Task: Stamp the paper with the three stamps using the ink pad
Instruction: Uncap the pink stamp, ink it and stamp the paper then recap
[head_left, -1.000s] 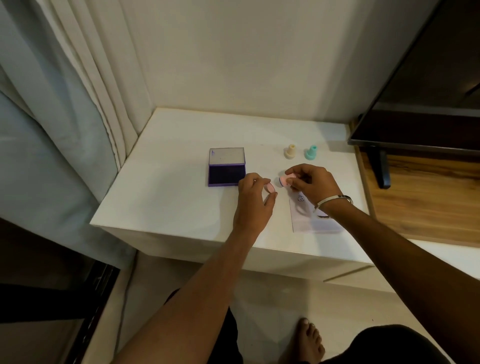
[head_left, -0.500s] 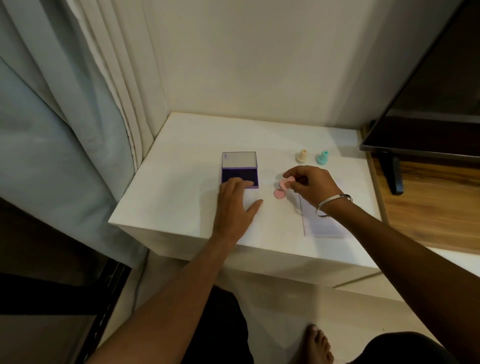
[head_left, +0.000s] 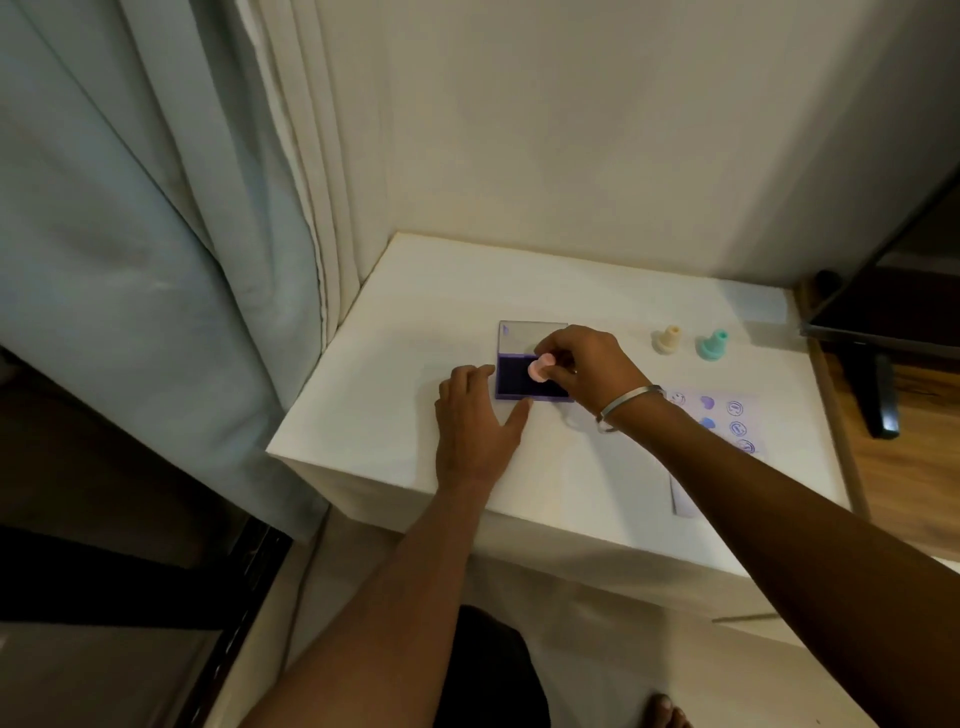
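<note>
Right-hand fingers (head_left: 563, 364) are being pinched shut around the pink stamp (head_left: 539, 368) over the open ink pad (head_left: 514, 382), which is being steadied by the flat, spread left hand (head_left: 475, 431).

Both forearms are bare with no sleeves showing, the right hand (head_left: 582, 366) wears a thin silver bangle (head_left: 626, 405) at the wrist, and a bare foot (head_left: 670, 712) shows below.

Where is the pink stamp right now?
In the head view the pink stamp is pinched in the right hand over the dark pad of the open ink pad, mid-table, left of the cream stamp and the teal stamp.
</note>
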